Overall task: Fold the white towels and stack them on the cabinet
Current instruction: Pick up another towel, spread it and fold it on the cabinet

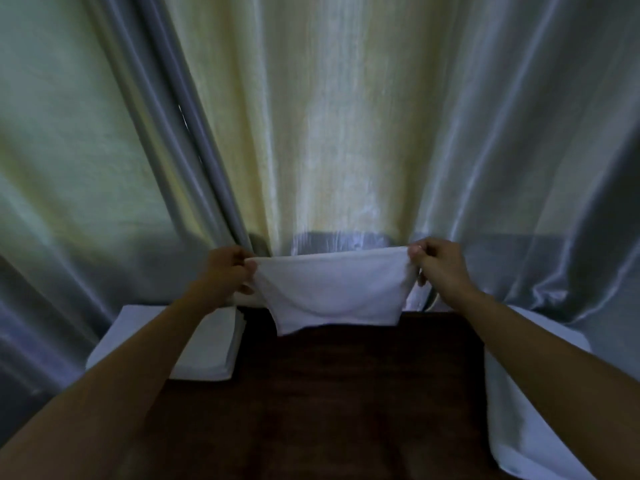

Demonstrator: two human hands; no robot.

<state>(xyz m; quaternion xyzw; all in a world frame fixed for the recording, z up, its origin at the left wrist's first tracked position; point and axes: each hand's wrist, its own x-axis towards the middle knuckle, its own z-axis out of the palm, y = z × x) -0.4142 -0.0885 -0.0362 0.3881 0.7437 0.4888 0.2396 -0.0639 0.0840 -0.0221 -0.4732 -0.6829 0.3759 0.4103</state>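
A white towel hangs stretched between both hands above the far edge of the dark wooden cabinet top. My left hand pinches its upper left corner. My right hand pinches its upper right corner. The towel's lower edge droops to just above the wood. A stack of folded white towels lies on the cabinet's left side, partly hidden under my left forearm. More white cloth lies on the right side, under my right forearm.
A pale shiny curtain hangs in folds directly behind the cabinet and fills the upper view. The dark wood runs between the two white piles toward me.
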